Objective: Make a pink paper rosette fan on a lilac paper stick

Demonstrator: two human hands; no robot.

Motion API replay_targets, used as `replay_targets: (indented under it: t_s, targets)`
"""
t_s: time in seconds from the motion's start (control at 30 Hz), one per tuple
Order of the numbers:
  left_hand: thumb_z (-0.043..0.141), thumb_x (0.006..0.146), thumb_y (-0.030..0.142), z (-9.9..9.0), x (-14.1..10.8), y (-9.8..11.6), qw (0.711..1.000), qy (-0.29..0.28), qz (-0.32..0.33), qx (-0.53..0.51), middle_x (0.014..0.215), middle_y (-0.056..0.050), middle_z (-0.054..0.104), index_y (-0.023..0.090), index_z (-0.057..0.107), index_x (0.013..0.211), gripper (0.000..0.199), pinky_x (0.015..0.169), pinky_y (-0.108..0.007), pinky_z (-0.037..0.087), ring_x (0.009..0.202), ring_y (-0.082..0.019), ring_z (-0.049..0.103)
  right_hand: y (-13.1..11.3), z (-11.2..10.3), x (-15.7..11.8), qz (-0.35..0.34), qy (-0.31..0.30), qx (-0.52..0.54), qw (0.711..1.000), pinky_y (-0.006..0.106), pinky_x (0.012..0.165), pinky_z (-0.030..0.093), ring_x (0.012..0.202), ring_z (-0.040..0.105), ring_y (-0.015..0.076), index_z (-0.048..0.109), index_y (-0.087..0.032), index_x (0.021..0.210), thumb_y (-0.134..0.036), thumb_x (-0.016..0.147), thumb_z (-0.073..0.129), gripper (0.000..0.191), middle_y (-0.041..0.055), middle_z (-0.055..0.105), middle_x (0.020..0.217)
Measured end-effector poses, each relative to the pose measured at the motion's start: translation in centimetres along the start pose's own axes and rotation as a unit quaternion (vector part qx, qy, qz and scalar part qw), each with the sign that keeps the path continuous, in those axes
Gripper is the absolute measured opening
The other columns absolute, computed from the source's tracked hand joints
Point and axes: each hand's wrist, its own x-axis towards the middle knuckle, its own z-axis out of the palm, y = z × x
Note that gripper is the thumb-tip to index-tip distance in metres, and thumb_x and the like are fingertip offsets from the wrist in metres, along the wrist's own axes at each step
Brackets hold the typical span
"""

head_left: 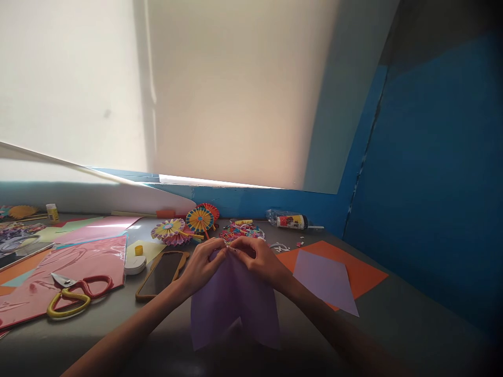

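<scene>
On a grey tabletop (pixel 396 309), a glossy pink sheet (pixel 84 272) lies at far left, with scissors with red and yellow loop handles (pixel 76 297) resting on it. Just right of these sits a smartphone in a tan case (pixel 160 275). At centre, the person's left hand (pixel 202 264) and right hand (pixel 257 259) nearly meet, both closed in a tight pinch on the top of a folded lilac paper sheet (pixel 234 306), which hangs toward the person over the table edge. Beyond the hands stand pleated paper rosettes in pink, yellow and blue (pixel 184 226). Further right, a plain lilac paper sheet (pixel 324 280) lies across an orange paper sheet (pixel 348 262).
</scene>
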Motion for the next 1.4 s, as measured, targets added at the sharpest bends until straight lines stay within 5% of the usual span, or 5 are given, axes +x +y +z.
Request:
replay_targets:
  t_s: [0.47,0.77,1.1,1.23,1.4]
  targets:
    - [0.04,0.093,0.043,-0.7,-0.7,-1.5,0.997,-0.054,-0.049,-0.037,0.06,0.005,0.028,0.019,0.034,0.062,0.04,0.051,-0.024,0.019,0.056,-0.011,0.027,4.1,-2.4,-2.5,0.111,0.053,0.113,0.986,0.019,0.038,0.022,0.04,0.03,0.0085,0.05,-0.023,0.091,-0.059,0.084,0.053,0.036,-0.0083,0.04,0.05]
    - [0.04,0.093,0.044,-0.9,-0.7,-2.2,0.996,-0.035,-0.066,-0.047,0.061,0.005,0.03,0.019,0.04,0.064,0.038,0.051,-0.023,0.021,0.056,-0.011,0.029,5.5,-3.0,-2.6,0.159,0.126,0.14,0.969,0.02,0.036,0.026,0.038,0.037,0.0094,0.049,-0.022,0.086,-0.065,0.08,0.05,0.044,-0.0064,0.047,0.05]
    - [0.073,0.071,0.039,-2.7,-0.3,-2.4,0.952,-0.165,-0.141,-0.217,0.093,-0.002,0.061,0.023,0.055,0.107,0.044,0.066,-0.026,0.048,0.084,-0.019,0.059,5.2,-5.7,-5.9,0.198,-0.086,0.215,0.953,0.036,0.083,0.054,0.099,0.064,0.0249,0.052,-0.023,0.121,-0.035,0.06,0.084,0.069,0.005,0.069,0.102]
    - [0.08,0.065,0.03,-3.6,-0.5,-2.5,0.913,-0.218,-0.193,-0.286,0.125,-0.007,0.056,0.029,0.047,0.129,0.072,0.085,-0.035,0.051,0.105,-0.026,0.059,6.5,-5.5,-6.3,0.185,-0.054,0.253,0.948,0.04,0.095,0.048,0.11,0.059,0.028,0.063,-0.018,0.112,-0.04,0.071,0.077,0.048,0.0092,0.066,0.114]
    - [0.078,0.067,0.036,-2.6,-0.7,-3.7,0.88,-0.196,-0.266,-0.341,0.112,-0.01,0.066,0.018,0.058,0.119,0.058,0.092,-0.04,0.048,0.105,-0.028,0.06,7.2,-4.8,-6.4,0.188,0.062,0.253,0.947,0.04,0.091,0.05,0.11,0.059,0.029,0.066,-0.021,0.112,-0.048,0.078,0.068,0.043,0.0082,0.065,0.116]
